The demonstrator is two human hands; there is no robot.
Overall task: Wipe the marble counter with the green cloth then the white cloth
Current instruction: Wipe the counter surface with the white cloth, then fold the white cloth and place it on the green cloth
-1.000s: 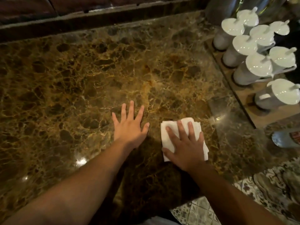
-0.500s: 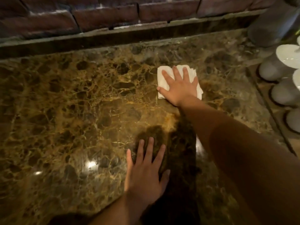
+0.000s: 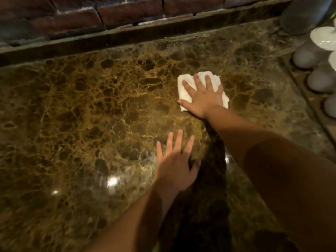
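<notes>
Right hand [image 3: 204, 99] flat and spread on the folded white cloth [image 3: 185, 88], toward the marble counter [image 3: 91, 106] back edge, left hand [image 3: 174, 166] braced open and empty near the front — best to keep even palm pressure, overlapping strokes, cloth staying folded.

Vs 1 s ago: right hand [image 3: 204, 99] w/ white cloth [image 3: 187, 91] pressed flat is much farther out on marble counter [image 3: 91, 115], nearer back ledge [image 3: 127, 37]; arm stretched. Left hand [image 3: 175, 166] now sits behind it, not beside.
</notes>
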